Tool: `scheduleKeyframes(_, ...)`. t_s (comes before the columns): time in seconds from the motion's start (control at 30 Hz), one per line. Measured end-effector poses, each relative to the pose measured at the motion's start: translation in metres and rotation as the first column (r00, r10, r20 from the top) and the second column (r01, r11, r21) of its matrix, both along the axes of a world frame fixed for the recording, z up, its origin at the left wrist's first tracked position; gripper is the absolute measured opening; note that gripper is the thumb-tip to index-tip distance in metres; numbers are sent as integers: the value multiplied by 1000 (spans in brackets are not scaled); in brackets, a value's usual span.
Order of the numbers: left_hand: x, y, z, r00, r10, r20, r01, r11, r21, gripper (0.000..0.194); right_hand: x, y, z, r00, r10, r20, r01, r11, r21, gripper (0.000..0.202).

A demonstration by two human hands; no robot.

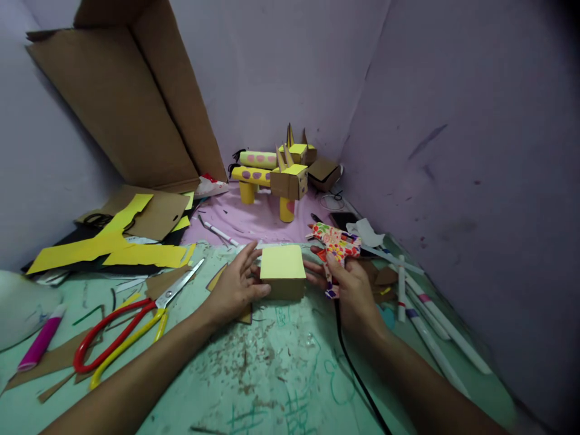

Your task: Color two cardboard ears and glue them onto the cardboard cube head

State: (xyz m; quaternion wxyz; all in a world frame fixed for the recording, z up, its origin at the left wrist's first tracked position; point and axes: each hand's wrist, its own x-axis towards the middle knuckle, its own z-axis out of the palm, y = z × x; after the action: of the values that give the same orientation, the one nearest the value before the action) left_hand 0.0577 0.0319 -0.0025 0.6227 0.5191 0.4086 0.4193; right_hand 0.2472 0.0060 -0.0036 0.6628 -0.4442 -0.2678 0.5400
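A small cardboard box (283,289) with pale yellow paper on its top sits on the green tabletop in front of me. My left hand (233,284) is at the box's left side, fingers apart and thumb by its lower front corner; whether it presses on the box I cannot tell. In my right hand (351,284) is a glue gun (338,244) covered in a floral pattern, its black cord (351,356) trailing toward me. That hand's outer fingertips reach toward the box's right side.
Red-and-yellow scissors (122,332) lie open on the left, near a magenta tube (43,338) and yellow paper strips (113,241). At the back stand cardboard animals (287,181) on yellow tube legs. White markers (435,326) lie right; a large cardboard box (122,103) leans back left.
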Motion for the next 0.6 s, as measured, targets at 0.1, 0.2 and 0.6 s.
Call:
scheduleKeyframes(0.1, 0, 4, -4, 997, -50, 66, 54, 997, -55, 105, 0, 0, -1, 1000, -5, -1, 5, 1000, 12, 42)
scheduleKeyframes(0.2, 1, 4, -5, 989, -133, 72, 138, 987, -76, 95, -1, -1, -3, 1000, 6, 9, -6, 1000, 21, 49)
scheduleKeyframes(0.6, -12, 3, 2, 999, 35, -10, -35, 999, 9, 69, 4, -3, 7, 996, -81, 42, 79, 995, 56, 35)
